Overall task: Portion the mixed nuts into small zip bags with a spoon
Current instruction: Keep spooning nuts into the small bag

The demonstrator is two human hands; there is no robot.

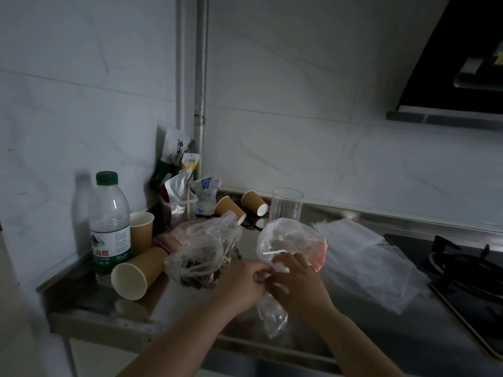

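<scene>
A clear plastic bag of mixed nuts point(202, 263) lies open on the steel counter point(168, 303), left of centre. My left hand point(239, 284) and my right hand point(298, 284) meet just right of it, both pinching a second clear plastic bag point(285, 238). That bag holds small zip bags with red strips point(319, 254) and a white stick-like handle point(273, 252), perhaps the spoon. The bag's tail point(272, 319) hangs below my hands. More red-striped zip bags point(174, 239) lie behind the nut bag.
A water bottle point(109, 227) and several brown paper cups point(136, 276) crowd the left; snack packets point(179, 191) fill the corner. A clear glass point(287, 205) stands behind the bags. Clear plastic sheets point(364, 262) lie at right, beside a gas hob point(468, 270).
</scene>
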